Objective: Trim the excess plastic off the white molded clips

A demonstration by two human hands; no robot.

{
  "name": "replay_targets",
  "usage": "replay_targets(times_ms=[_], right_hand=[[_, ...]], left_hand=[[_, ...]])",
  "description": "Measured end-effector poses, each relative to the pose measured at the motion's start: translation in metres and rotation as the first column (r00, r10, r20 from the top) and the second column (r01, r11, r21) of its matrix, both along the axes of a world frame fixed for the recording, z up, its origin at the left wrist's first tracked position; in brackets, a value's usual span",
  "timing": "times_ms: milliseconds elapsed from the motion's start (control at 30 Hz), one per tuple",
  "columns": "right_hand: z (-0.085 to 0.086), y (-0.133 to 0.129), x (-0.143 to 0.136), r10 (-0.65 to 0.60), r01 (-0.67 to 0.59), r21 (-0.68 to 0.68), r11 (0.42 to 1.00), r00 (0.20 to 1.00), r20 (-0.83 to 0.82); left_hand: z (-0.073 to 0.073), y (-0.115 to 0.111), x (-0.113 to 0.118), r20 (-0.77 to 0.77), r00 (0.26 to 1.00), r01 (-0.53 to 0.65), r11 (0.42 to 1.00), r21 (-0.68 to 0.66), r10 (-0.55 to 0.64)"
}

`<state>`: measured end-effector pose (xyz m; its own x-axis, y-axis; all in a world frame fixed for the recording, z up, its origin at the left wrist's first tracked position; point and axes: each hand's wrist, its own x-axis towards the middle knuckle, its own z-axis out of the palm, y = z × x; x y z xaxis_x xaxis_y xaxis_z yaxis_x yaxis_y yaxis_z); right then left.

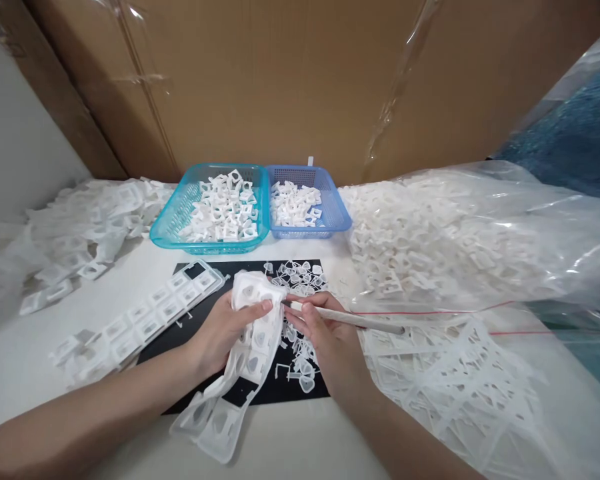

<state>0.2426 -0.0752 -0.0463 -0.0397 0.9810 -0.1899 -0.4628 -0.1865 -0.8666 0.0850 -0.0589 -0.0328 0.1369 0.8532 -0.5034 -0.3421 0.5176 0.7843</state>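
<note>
Closest to me, the loose tail of a floppy white strip (255,340) of cells droops over the pale table (300,440). Further up, the person's left hand (220,333) pinches that strip by its left edge, thumb pressed on its face, holding it above the black mat (285,393). The right hand (330,333) grips a pale pen-like tool (350,317) between thumb and fingers, its dark tip right at the strip's upper right edge; I can't tell if it's pushing in. Small clear scraps (307,383) litter the mat between the hands. Over to the right lie flat plastic frames (470,373); on the left, a second strip (150,320) overlaps the mat's corner. Beyond, a teal basket (210,249) and a blue basket (340,207) stand side by side, both holding white pieces, with a bulging clear bag (415,233) to their right and cardboard (260,80) behind.
</note>
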Motion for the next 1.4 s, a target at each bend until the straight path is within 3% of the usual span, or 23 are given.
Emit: replay_targets(times_ms=[433, 533, 633, 733, 800, 1167, 1300, 1400], right_hand=[[-0.003, -0.006, -0.011, -0.096, 0.059, 0.121, 0.991, 0.94, 0.328], [-0.003, -0.009, -0.011, -0.193, 0.064, 0.259, 0.964, 0.839, 0.509], [-0.003, -0.011, -0.011, -0.327, 0.007, 0.433, 0.901, 0.668, 0.669], [-0.005, -0.01, -0.01, -0.432, -0.083, 0.542, 0.836, 0.509, 0.744], [-0.006, -0.007, -0.009, -0.462, -0.113, 0.568, 0.815, 0.464, 0.756], [-0.01, 0.008, 0.001, -0.481, -0.159, 0.578, 0.8, 0.406, 0.777], [-0.008, 0.01, 0.003, -0.464, -0.17, 0.564, 0.808, 0.407, 0.787], [-0.004, 0.008, 0.007, -0.467, -0.174, 0.589, 0.789, 0.453, 0.759]], left_hand=[[-0.005, 0.001, -0.002, 0.027, 0.998, 0.051, 0.998, 0.029, -0.052], [-0.006, -0.001, -0.002, 0.031, 0.998, 0.061, 0.997, 0.051, -0.062], [-0.006, -0.001, -0.002, 0.038, 0.997, 0.068, 0.996, 0.056, -0.07], [-0.006, -0.001, -0.003, 0.023, 0.995, 0.098, 0.993, 0.065, -0.1], [-0.006, -0.001, -0.005, 0.018, 0.992, 0.123, 0.989, 0.082, -0.125], [-0.025, 0.005, -0.017, 0.036, 0.961, 0.261, 0.941, 0.213, -0.275], [-0.023, 0.007, -0.018, 0.06, 0.959, 0.256, 0.937, 0.24, -0.278], [-0.019, 0.007, -0.016, 0.058, 0.966, 0.231, 0.944, 0.236, -0.251]])
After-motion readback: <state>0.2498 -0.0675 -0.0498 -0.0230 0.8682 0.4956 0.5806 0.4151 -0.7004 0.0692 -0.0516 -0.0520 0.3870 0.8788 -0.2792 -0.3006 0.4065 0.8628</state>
